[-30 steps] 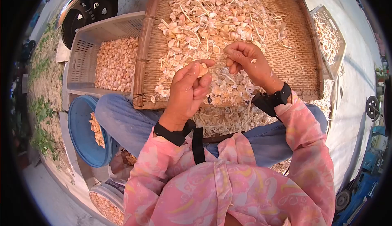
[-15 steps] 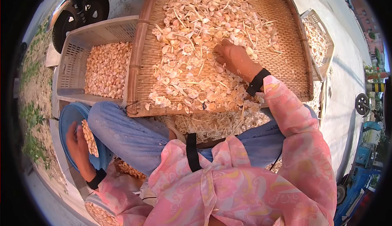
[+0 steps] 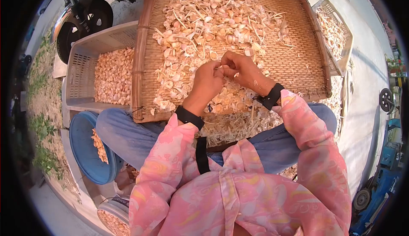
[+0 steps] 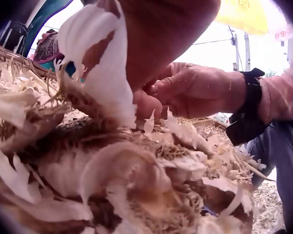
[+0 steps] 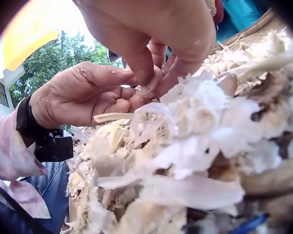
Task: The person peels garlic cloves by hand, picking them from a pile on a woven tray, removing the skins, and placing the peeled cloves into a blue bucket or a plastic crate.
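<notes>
Both hands meet low over the front half of a woven bamboo tray [image 3: 304, 63]. My left hand [image 3: 206, 84] pinches a small garlic clove [image 5: 147, 89] with thumb and fingers, and the fingertips of my right hand [image 3: 249, 72] pinch at the same clove. Fingers cover most of it in every view. Around and below the hands lie loose papery garlic skins [image 5: 200, 112]. Behind them, a heap of garlic cloves [image 3: 221, 12] mixed with skins and dry stalks spreads over the tray.
Left of the tray stands a plastic crate [image 3: 81, 82] of cloves. A blue bucket [image 3: 81, 151] with peeled cloves is by the left knee, and a white tub [image 3: 121, 206] of cloves lies nearer. Another crate [image 3: 347, 57] with skins and stalks stands at right.
My left hand let go of a clove at the blue bucket and came back over the tray. My right hand moved from the heap toward the tray's front, and the two hands now meet.
</notes>
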The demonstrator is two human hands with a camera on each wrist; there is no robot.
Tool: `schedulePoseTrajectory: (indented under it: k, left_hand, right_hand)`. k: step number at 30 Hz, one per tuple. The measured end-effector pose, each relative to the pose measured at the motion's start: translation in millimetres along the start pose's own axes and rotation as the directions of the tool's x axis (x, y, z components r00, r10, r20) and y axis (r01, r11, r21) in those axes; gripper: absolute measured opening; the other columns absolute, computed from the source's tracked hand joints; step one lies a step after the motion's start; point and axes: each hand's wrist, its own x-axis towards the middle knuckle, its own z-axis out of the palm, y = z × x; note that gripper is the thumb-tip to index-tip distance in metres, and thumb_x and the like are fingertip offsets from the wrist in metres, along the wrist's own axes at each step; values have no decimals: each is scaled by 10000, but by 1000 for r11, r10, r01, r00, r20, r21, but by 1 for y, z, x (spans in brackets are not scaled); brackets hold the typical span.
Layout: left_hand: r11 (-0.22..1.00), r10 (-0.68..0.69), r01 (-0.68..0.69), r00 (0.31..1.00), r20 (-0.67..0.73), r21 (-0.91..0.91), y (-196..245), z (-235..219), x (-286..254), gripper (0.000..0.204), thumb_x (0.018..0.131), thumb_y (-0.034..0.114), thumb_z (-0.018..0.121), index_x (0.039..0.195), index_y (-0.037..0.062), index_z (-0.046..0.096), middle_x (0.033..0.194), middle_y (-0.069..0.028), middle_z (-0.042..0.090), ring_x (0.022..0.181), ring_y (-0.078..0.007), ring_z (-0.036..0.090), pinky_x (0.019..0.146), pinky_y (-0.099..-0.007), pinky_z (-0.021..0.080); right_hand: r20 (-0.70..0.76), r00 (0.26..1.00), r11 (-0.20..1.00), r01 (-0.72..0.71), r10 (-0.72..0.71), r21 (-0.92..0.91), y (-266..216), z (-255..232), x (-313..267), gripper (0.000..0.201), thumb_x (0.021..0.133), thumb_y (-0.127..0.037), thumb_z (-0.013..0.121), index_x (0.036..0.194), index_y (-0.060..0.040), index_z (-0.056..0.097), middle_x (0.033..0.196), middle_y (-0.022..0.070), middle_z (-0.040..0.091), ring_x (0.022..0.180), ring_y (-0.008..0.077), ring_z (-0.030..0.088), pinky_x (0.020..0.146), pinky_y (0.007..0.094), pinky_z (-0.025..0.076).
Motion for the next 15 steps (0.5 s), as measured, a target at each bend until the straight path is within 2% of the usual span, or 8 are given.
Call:
schedulePoseTrajectory:
  k: [1, 4, 5, 8, 11, 15]
  left_hand:
    - [990, -42, 39, 999, -24, -134, 22, -2, -10, 220, 899, 76, 507, 1071, -53, 556, 827, -75, 635, 692, -126, 619, 608, -228, 498]
    - [896, -112, 90, 993, -24, -436, 43, -9, -24, 238, 884, 84, 551, 1093, -31, 562, 845, -61, 637, 731, -108, 615, 632, -207, 497]
    - [853, -126, 100, 992, -16, -513, 45, -12, -28, 249, 877, 89, 568, 1100, -22, 563, 849, -57, 638, 744, -102, 614, 641, -201, 496]
    - [845, -147, 116, 989, -18, -522, 54, -18, -39, 266, 857, 87, 598, 1100, -14, 563, 825, -43, 633, 693, -74, 585, 612, -177, 474]
    - [842, -124, 118, 992, 23, -527, 51, -28, -45, 252, 843, 93, 615, 1067, -13, 573, 793, -28, 622, 624, -48, 525, 546, -163, 420]
    - [847, -139, 125, 990, 13, -517, 63, -31, -54, 202, 853, 119, 605, 1007, -10, 593, 768, -16, 611, 570, -31, 453, 497, -164, 343]
  right_hand:
    - [-41, 999, 978, 19, -11, 207, -3, 1, -4, 133, 817, -54, 616, 921, -13, 545, 742, 71, 567, 678, 122, 559, 594, 266, 453]
    - [-107, 994, 930, 53, -15, 364, -19, 3, -10, 169, 836, -36, 618, 982, -22, 533, 801, 1, 573, 783, 70, 561, 665, 217, 470]
    - [-122, 993, 927, 49, -4, 372, -20, 4, -11, 166, 831, -33, 625, 975, -23, 542, 804, -1, 580, 766, 70, 565, 683, 213, 477]
    - [-50, 999, 949, 1, 15, 316, -32, 2, -15, 138, 831, -40, 629, 947, -18, 556, 813, 0, 585, 755, 58, 559, 671, 204, 470]
    - [65, 998, 942, -10, -12, 335, -50, -9, -16, 109, 830, -55, 635, 905, -14, 567, 792, -9, 582, 735, 46, 549, 650, 196, 464]
    - [168, 986, 967, -32, -11, 254, -63, -19, -13, 117, 824, -78, 648, 876, -9, 568, 754, -13, 572, 695, 36, 535, 609, 187, 448]
